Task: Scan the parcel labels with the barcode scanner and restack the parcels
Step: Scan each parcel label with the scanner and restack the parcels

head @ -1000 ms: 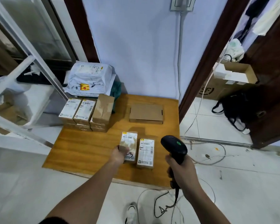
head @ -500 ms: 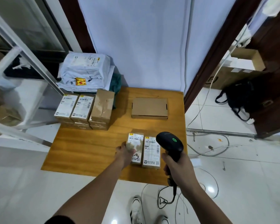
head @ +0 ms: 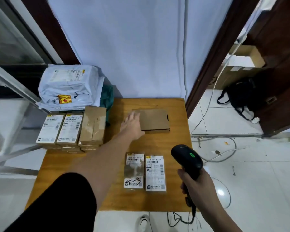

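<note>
The left hand (head: 132, 124), fingers spread, touches the near-left edge of the flat box (head: 153, 120); the box runs crosswise, stretching rightward from it. The right hand (head: 195, 185) (farther back) grips the scanner (head: 187, 159), well short of it.

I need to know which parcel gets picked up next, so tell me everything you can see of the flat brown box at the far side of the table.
The flat brown box is plain cardboard, shallow and rectangular, with no label showing on top and a dark slot near its right edge. It lies flat, closed, on the wooden table, apart from the other parcels. The left hand, fingers straight, reaches its left edge and overlaps that corner; firm contact is unclear.
</note>
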`<state>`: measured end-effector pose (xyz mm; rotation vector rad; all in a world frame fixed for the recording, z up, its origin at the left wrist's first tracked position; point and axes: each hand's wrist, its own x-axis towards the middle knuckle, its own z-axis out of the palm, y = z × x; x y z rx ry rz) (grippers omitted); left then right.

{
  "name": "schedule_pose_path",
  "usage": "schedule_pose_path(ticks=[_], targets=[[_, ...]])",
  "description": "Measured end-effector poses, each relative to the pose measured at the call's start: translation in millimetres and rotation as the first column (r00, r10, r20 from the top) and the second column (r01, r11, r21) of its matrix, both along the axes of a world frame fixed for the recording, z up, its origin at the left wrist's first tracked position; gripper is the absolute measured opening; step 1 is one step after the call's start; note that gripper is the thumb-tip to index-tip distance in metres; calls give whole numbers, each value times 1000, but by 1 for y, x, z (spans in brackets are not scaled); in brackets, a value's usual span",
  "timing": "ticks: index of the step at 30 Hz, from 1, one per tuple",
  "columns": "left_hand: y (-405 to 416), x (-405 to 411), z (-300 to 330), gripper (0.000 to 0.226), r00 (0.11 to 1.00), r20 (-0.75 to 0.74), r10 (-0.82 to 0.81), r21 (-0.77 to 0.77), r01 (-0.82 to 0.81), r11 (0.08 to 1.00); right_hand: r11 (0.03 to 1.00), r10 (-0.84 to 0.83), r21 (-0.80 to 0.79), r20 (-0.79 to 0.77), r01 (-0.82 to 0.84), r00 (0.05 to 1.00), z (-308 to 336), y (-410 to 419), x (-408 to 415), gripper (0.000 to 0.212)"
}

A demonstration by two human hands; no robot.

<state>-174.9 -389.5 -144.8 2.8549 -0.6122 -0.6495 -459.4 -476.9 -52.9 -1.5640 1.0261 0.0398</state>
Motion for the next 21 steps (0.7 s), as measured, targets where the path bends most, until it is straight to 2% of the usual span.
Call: schedule_pose_path(ticks=[3, 9, 15, 18, 21], targets=[[-15, 32, -12, 114, 997, 13, -75, 77, 74, 994, 1000, -7, -9, -11, 7, 1000, -7, -5, 5, 6], [-32, 56, -28, 126, 979, -103, -174, 95, 184, 978, 1000, -1, -23, -70, -1, 998, -21, 0, 8, 6], [-23, 34, -43, 133, 976, -26, -217, 158, 219, 963, 1000, 23, 18, -88, -22, 996, -17, 9, 14, 8], [-13, 23, -35, 122, 988, -6, -152, 98, 152, 984, 1000, 12, 15, -84, -11, 996, -10, 10, 17, 5], [1, 10, -13, 106, 991, -129, 44, -98, -57, 994, 1000, 27, 4, -60, -26, 998, -1, 8, 16, 6]])
